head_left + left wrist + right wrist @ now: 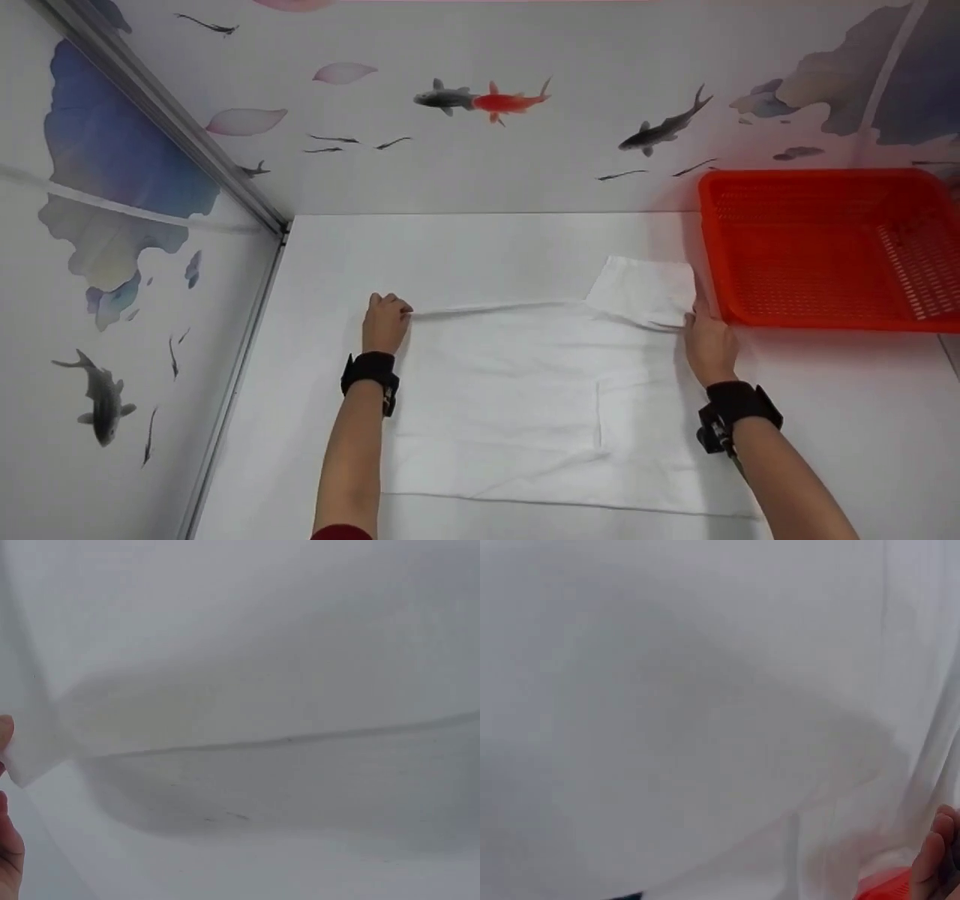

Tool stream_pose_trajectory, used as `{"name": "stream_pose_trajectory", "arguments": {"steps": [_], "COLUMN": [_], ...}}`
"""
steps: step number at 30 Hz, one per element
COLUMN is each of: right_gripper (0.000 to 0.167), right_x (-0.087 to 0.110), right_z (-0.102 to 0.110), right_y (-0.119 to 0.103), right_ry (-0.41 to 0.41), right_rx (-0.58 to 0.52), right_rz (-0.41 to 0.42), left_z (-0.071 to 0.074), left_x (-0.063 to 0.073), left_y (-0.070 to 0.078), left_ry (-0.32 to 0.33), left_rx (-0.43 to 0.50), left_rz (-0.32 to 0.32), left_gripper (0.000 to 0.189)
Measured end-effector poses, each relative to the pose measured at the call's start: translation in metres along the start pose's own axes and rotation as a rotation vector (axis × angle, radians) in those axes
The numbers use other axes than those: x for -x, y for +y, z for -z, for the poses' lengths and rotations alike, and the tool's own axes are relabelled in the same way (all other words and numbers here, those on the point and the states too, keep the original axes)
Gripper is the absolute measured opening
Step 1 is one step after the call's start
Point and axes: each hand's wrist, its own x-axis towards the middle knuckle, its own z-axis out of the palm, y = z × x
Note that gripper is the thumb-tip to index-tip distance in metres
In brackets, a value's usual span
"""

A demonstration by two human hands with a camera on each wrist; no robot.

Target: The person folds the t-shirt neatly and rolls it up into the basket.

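A white T-shirt lies spread sideways on the white table, with one short sleeve sticking out at its upper right. At the shirt's far left corner, my left hand pinches the cloth; the left wrist view shows the pinched corner by the fingers. My right hand grips the cloth at the far right, just below the sleeve. In the right wrist view its fingers are partly cut off by the frame edge. Between the hands the far edge runs nearly straight.
A red plastic basket with perforated walls stands at the back right, close beside my right hand. Behind the table rises a wall panel printed with fish. A second printed panel with a metal frame borders the left side.
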Motion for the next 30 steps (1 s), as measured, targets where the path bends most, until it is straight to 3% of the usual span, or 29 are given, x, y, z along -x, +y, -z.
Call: {"name": "stream_pose_trajectory", "arguments": {"steps": [7,13,17,24,30], "right_gripper": [0.013,0.029,0.030,0.019,0.013], "right_x": [0.019,0.036,0.048,0.073,0.093], "right_z": [0.016,0.032,0.037,0.038,0.036], "right_y": [0.006,0.008,0.011,0.017,0.024], "right_ry": [0.002,-0.065,-0.068,0.008,0.032], "right_rx": [-0.118,-0.234,-0.289,-0.266,-0.244], "right_rz": [-0.012,-0.094,-0.137,-0.105,-0.073], "left_z": [0.012,0.019,0.022,0.019,0.015], "left_x": [0.019,0.045,0.059,0.077,0.093], "left_y": [-0.001,-0.003,-0.004,-0.006,-0.008], "left_ry": [-0.008,-0.007,0.021,0.060,0.078], "left_rx": [0.047,0.049,0.058,0.027,0.004], "left_rz": [-0.065,-0.083,-0.123,-0.175,-0.177], "left_gripper": [0.006,0.005,0.005,0.008,0.010]}}
